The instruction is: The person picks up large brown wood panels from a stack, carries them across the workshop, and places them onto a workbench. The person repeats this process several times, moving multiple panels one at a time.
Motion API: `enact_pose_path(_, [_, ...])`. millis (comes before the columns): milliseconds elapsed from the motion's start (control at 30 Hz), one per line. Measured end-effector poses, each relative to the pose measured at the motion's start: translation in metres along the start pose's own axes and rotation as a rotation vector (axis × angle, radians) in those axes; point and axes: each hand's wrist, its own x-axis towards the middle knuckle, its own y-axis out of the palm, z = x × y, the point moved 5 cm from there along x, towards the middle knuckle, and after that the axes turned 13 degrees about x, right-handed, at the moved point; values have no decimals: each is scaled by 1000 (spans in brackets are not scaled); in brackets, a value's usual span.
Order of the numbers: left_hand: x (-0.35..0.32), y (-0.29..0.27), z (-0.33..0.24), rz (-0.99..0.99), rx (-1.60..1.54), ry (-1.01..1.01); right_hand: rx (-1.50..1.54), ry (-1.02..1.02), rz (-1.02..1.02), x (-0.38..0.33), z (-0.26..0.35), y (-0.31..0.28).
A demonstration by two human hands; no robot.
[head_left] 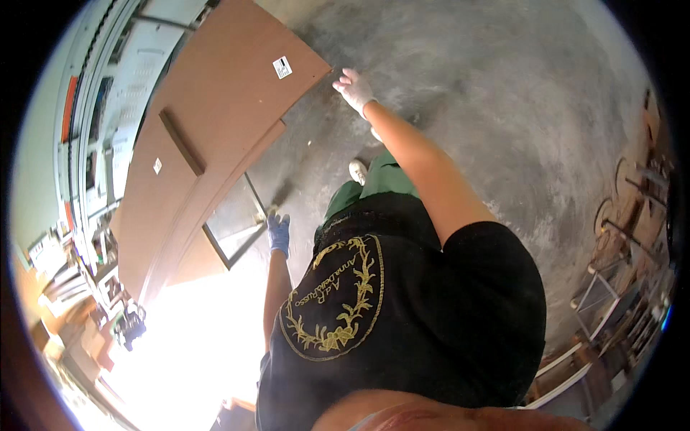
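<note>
My right hand (354, 91), in a whitish glove, is beside the near right corner of a large brown board (237, 93), with a small gap between them. Its fingers are apart and hold nothing that I can see. On my left hand (278, 235) is a blue glove. Its fingers are stretched out next to the corner of a dark metal frame (246, 248), which stands beside the board; whether they touch it is unclear. Another brown strip (182, 142) lies across the board, and a white label (282, 67) is stuck near its right end.
Machinery with a long rail (92, 129) runs along the left, behind the board. Grey concrete floor (503, 86) stretches to the right. Metal frames (600, 298) and wooden pieces stand along the right edge. Strong glare hides the lower left.
</note>
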Motion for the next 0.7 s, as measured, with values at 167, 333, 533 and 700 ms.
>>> enact_pose_path(167, [-100,51,76,46,-43,-348,-189,126,240,38,2,45])
enact_pose_path(333, [-202,128,92,43,-54,-514,-279,232,332,51,-24,54])
enact_pose_path(533, [-230,190,-45,-40,-218,-726,-508,-49,285,80,-69,44])
enact_pose_path(700, [-273,243,-52,-96,-334,-785,149,783,334,46,-79,47])
